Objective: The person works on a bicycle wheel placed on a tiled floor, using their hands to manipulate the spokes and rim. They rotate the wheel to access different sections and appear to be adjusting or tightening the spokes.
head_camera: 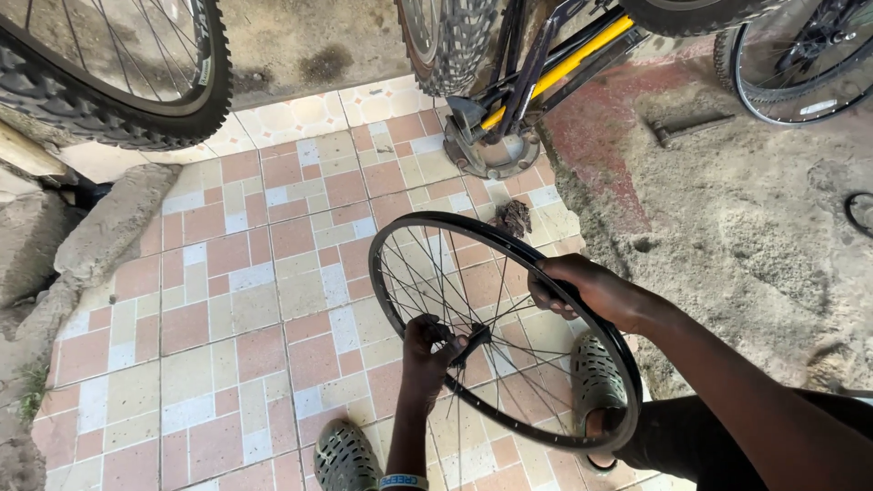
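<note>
Bright, even daylight; shadows stay soft and faint. The view is sharp throughout, no glare, with wide-angle bending near the edges.

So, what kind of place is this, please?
Probably a small open-air bicycle repair spot. The left hand and right hand hold a bare spoked wheel rim over a tiled floor, with a bicycle frame and a knobby tyre standing around.

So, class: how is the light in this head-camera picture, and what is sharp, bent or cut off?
Head view: soft daylight, no glare; the bare black spoked wheel rim and both hands, left at the hub and right on the rim, look sharp; the wide lens bows the pink and cream tiled floor; the knobbly black bicycle tyre is cut off at the top.
</note>
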